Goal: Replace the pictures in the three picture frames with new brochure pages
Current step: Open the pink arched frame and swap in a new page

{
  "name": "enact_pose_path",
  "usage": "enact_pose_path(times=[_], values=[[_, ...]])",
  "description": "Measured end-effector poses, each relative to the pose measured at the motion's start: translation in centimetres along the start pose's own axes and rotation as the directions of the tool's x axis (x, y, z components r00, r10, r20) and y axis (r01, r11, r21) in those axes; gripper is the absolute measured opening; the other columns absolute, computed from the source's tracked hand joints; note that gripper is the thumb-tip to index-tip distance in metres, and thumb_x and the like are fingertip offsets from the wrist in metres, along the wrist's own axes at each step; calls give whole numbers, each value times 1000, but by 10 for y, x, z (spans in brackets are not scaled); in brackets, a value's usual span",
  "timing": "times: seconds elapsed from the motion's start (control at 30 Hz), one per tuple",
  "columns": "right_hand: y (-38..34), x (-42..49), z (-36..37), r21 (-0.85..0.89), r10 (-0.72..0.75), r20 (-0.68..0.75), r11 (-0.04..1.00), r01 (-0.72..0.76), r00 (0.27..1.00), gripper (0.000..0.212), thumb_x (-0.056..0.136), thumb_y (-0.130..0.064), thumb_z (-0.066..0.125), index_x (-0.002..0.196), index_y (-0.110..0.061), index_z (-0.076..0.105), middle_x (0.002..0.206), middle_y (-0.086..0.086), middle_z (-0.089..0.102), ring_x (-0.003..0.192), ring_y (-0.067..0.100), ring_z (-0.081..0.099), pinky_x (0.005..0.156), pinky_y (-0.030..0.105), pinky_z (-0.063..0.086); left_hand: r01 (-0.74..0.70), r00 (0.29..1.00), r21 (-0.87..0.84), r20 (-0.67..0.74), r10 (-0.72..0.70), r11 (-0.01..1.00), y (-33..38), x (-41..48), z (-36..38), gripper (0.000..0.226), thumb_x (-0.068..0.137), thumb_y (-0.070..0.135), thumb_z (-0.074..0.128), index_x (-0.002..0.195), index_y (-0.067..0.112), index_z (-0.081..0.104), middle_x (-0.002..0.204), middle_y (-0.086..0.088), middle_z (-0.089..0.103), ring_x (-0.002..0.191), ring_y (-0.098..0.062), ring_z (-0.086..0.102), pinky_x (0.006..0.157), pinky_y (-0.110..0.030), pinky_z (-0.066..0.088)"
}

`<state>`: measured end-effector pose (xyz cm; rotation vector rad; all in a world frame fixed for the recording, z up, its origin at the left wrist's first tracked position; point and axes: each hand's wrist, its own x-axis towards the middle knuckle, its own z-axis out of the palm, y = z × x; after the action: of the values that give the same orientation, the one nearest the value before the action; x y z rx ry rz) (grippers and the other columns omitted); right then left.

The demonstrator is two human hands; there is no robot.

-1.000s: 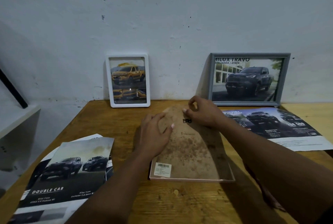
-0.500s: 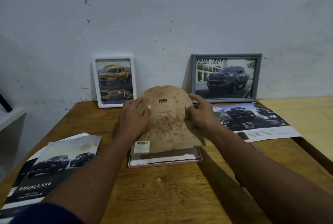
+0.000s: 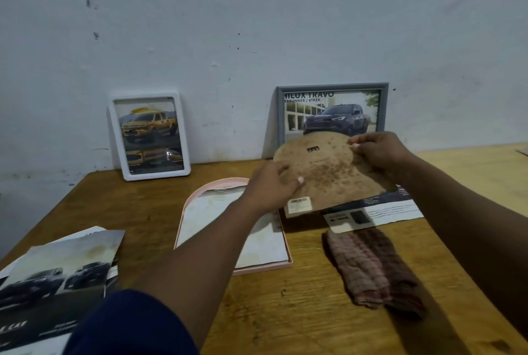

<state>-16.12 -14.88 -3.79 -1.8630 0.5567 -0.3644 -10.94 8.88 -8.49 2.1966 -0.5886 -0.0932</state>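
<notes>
Left hand [image 3: 271,186] and right hand [image 3: 378,151] each have a pinching grip on the backing board [image 3: 331,180], raised near the far edge of the surface [image 3: 285,311]; a slack hold could drop it onto the pink frame [image 3: 265,267].

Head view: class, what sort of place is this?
Likely a plain home room or small workshop: worn wooden table against a marked white wall, white frame and grey frame leaning on it, brochures lying loose.

Both bare forearms reach forward (dark blue sleeve [image 3: 134,326] at the left elbow). The left hand [image 3: 271,186] and right hand [image 3: 377,151] each grip an edge of the backing board [image 3: 328,171], left thumb uppermost.
</notes>
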Motion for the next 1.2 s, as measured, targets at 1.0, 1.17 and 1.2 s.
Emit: enact_pose_path(times=[1.0, 1.17, 1.2], values=[[28, -55, 109, -747, -41, 425, 549, 376, 904, 44, 86, -48, 62, 126, -28, 62, 122, 4, 65, 110, 25, 56, 91, 39, 50, 25, 999, 426, -38, -9, 905, -64, -42, -42, 45, 97, 48, 58, 136, 28, 59, 142, 5, 59, 130, -19, 52, 107, -40, 43], [13, -64, 137, -726, -180, 415, 525, 444, 892, 44, 90, -47, 58, 129, -26, 60, 135, 4, 57, 119, 27, 51, 98, 45, 47, 130, 983, 367, -168, -71, 921, -94, -53, -64, 45, 99, 45, 57, 140, 26, 56, 144, 3, 55, 128, -19, 51, 101, -34, 44], [9, -64, 145, -709, -215, 420, 529, 467, 881, 43, 91, -48, 58, 128, -26, 60, 138, 4, 55, 122, 27, 48, 99, 47, 46, 142, 980, 356, -185, -79, 924, -101, -56, -66, 46, 99, 45, 56, 141, 26, 55, 145, 3, 53, 128, -19, 51, 99, -32, 44]])
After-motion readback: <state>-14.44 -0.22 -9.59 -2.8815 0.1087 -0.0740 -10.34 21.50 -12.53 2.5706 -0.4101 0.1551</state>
